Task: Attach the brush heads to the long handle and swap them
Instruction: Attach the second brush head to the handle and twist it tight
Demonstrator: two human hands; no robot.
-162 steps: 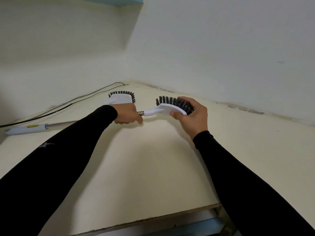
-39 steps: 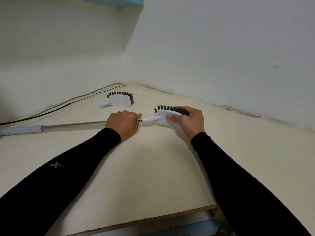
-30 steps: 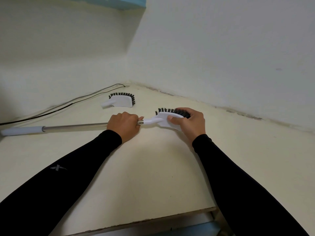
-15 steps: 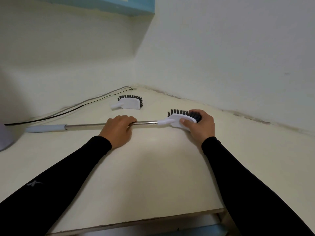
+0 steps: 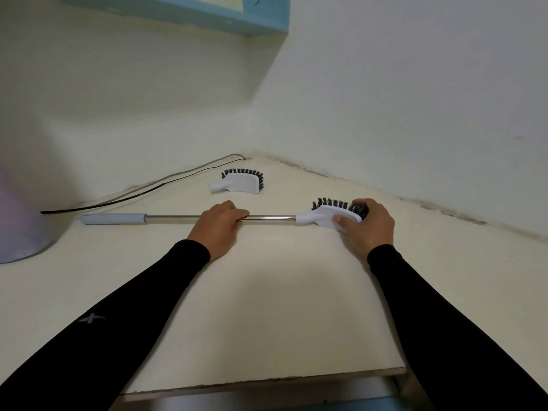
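The long handle [image 5: 175, 216], a chrome rod with a grey grip at its left end, lies flat across the cream tabletop [image 5: 267, 307]. A white brush head with black bristles [image 5: 329, 215] sits joined to the rod's right end. My right hand [image 5: 367, 225] grips that brush head from the right, thumb on its white back. My left hand [image 5: 221, 223] rests over the middle of the rod, fingers curled on it. A second white brush head [image 5: 240, 182] lies loose farther back, near the corner, touched by nothing.
A black cable [image 5: 142, 189] runs along the back wall on the left. A pale rounded object [image 5: 17, 229] stands at the far left edge. Walls close in behind and to the right. The table's front edge [image 5: 267, 381] is near me.
The handle with its brush head has shifted right and lies flat on the table. My left hand slid from the joint to the rod's middle. The view tilted up and left.
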